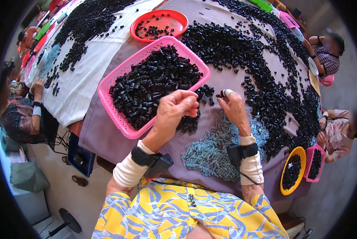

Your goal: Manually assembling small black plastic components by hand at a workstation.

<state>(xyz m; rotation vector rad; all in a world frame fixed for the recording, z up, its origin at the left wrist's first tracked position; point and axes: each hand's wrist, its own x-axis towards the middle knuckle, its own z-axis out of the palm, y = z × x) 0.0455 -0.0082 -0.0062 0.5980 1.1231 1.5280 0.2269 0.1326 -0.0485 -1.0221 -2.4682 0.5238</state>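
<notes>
My left hand (pixel 173 108) is closed, thumb pressed to the curled fingers, over the near right rim of a pink plastic basket (pixel 204 75). Whatever it may hold is hidden. The basket is heaped with black plastic pieces (pixel 154 75), short and tube-like. My right hand (pixel 235 107), with a white wrap on one finger, pinches a small black plastic part (pixel 219 95) at its fingertips. Loose black parts (pixel 205 95) lie between the two hands. Nearer to me, partly under my right wrist, spreads a pile of small shiny blue-grey metal pieces (pixel 210 153) resembling springs.
A large heap of black parts (pixel 222 46) covers the far and right table. A red tray (pixel 181 24) stands behind the basket. At the right edge are a yellow tray (pixel 303 159) and a small pink basket (pixel 321 151). Other people (pixel 21 115) work around the table.
</notes>
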